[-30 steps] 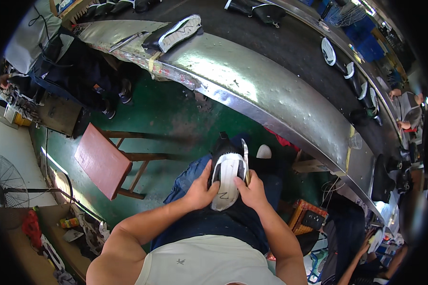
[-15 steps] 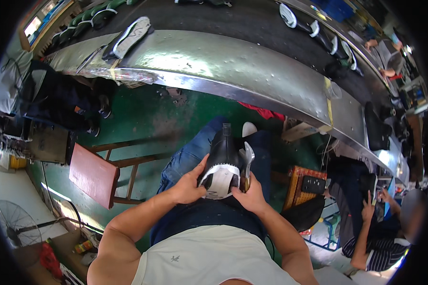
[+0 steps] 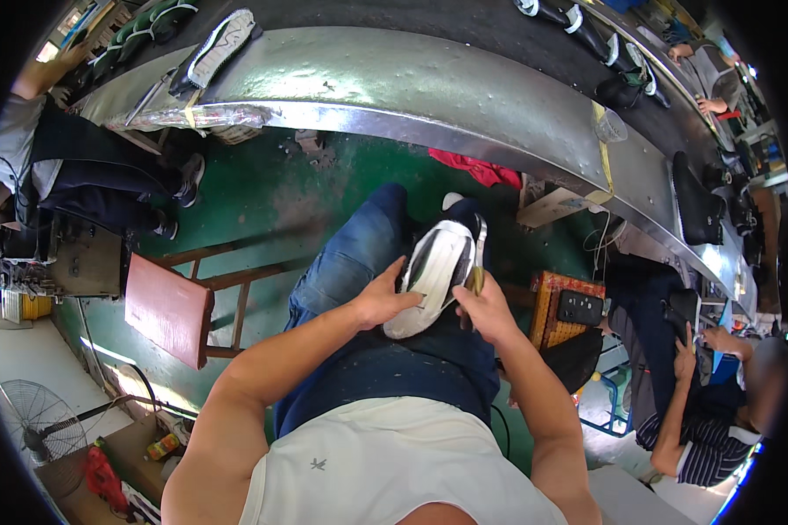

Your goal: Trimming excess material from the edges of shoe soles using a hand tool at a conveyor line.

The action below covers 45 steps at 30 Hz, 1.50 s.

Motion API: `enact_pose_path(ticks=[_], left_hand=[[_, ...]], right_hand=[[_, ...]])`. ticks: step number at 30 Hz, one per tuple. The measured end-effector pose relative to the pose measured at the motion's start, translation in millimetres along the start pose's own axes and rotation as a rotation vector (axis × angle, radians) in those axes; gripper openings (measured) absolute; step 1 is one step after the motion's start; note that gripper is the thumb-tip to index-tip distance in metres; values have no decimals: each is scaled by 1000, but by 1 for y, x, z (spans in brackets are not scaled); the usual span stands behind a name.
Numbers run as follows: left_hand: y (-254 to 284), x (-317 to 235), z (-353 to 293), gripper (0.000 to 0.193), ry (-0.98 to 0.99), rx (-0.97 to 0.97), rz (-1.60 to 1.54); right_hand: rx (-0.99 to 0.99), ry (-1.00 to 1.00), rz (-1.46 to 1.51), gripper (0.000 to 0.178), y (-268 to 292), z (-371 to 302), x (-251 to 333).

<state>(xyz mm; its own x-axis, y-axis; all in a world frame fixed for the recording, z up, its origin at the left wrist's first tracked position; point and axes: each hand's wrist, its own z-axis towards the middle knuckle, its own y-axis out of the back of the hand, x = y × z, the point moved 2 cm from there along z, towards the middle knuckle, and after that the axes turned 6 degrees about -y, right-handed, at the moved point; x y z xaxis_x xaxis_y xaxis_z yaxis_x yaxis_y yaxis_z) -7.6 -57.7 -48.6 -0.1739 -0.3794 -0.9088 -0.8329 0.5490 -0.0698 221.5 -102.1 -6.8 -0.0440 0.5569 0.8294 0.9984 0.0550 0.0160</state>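
Observation:
A black and white sports shoe (image 3: 438, 271) lies sole-up on my lap, over my blue jeans. My left hand (image 3: 383, 296) grips its left side near the heel. My right hand (image 3: 484, 308) is closed on a small yellowish tool (image 3: 477, 280) pressed against the shoe's right edge. My forearms come in from the lower edge on both sides of the shoe.
A long metal conveyor bench (image 3: 429, 87) curves across the top, carrying several shoes (image 3: 219, 48). A red wooden stool (image 3: 171, 306) stands at my left on the green floor. One seated person (image 3: 70, 166) is at the left, another (image 3: 700, 411) at the right. A fan (image 3: 39, 420) stands lower left.
The view has swung, so the shoe sits more to the right and the bench higher. The shoe has turned in my hands, and my right hand now works at its right edge.

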Motion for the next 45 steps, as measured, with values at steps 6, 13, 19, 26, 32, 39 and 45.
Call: enact_pose_path(ticks=[6,13,19,26,32,39,45], left_hand=[[-13,0,-4,108,61,-29,253],[-22,-11,-3,112,82,47,276],[-34,13,-5,92,-29,33,9],[-40,20,7,70,128,-339,-576],[-42,25,26,61,-15,-573,-62],[-55,18,20,52,-200,-563,401],[-57,17,21,53,-280,-482,462]], right_hand=[[93,-214,-456,38,38,-68,-11],[71,344,-1200,59,27,-65,30],[434,-164,-1519,28,-1,-40,111],[404,19,-1270,33,3,-23,63],[131,244,-978,25,-8,-38,-14],[198,84,-1060,49,22,-61,10],[-114,423,-1209,52,39,-52,2]])
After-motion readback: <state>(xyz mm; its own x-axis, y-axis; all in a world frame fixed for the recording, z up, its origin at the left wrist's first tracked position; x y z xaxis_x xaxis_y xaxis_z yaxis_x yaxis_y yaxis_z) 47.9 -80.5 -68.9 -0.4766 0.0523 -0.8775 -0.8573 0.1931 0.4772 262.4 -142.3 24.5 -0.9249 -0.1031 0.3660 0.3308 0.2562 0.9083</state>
